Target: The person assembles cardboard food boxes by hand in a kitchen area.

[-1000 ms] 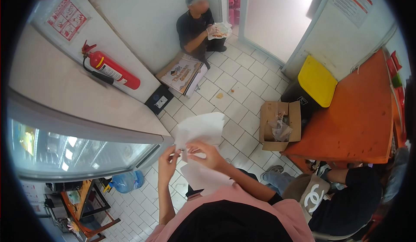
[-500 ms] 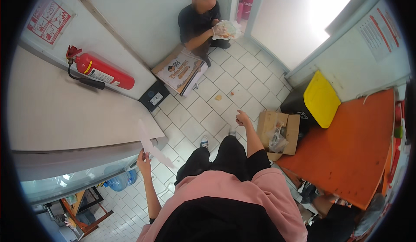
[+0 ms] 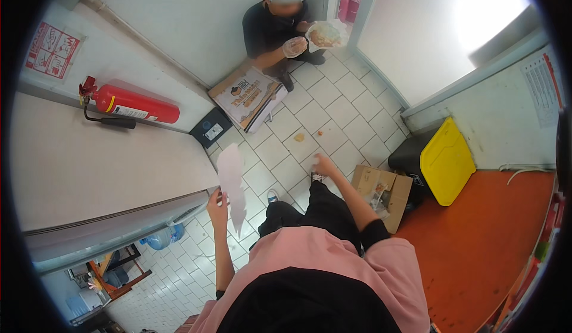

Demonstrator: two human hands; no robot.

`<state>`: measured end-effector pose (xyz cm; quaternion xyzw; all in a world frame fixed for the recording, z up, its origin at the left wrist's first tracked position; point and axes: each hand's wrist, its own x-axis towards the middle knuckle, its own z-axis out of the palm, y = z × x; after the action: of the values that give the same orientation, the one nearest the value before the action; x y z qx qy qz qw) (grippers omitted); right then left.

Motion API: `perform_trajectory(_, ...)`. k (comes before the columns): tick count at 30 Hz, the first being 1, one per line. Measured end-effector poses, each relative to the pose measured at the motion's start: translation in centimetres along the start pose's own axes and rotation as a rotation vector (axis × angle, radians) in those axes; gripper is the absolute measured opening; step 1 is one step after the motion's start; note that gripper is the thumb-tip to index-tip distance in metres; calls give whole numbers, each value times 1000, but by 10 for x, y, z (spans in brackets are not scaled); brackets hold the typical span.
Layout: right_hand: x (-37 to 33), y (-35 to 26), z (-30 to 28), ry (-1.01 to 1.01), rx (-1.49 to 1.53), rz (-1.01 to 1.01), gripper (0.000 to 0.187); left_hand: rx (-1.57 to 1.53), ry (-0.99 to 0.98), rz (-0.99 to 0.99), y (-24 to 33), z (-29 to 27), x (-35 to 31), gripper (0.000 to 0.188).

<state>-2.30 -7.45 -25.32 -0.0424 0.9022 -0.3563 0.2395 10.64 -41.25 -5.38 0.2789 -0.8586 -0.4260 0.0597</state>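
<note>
My left hand (image 3: 218, 206) pinches a white sheet of paper (image 3: 231, 178) with a ragged, torn edge, holding it upright beside the long cabinet. Over the tiled floor, my right hand (image 3: 323, 165) is held out in front of my shoe with its fingers curled in; nothing shows in it. A little beyond that hand, a yellowish food scrap (image 3: 299, 137) and a small reddish scrap (image 3: 320, 132) lie on the tiles.
A crouching co-worker (image 3: 277, 32) holds a plate of food (image 3: 326, 35) by the far wall. Flat cardboard boxes (image 3: 247, 97) lie nearby. An open carton (image 3: 393, 196), a yellow-lidded bin (image 3: 448, 161) and an orange table (image 3: 482, 237) stand right. A fire extinguisher (image 3: 140, 103) hangs left.
My left hand has moved right and forward with the paper, turning it. My right hand has drawn slightly left and lower, its pointing finger now curled. The co-worker's hands have moved apart; the plate shifted right.
</note>
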Motion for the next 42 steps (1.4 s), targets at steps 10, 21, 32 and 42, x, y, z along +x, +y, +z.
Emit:
perform_trajectory(10,-77,-271,-130,-94,238,-887,44,-615,19,-3,169,12,29,23)
perform_trajectory(21,-76,-283,-137,168,-29,-1288,34,-634,84,-173,202,-26,-6,23)
perform_trajectory(32,-88,-283,-130,193,-35,-1388,34,-640,132,-199,191,-33,-9,29)
perform_trajectory(42,-79,-279,-137,225,-204,-1443,27,-601,140,-171,207,-34,-11,29)
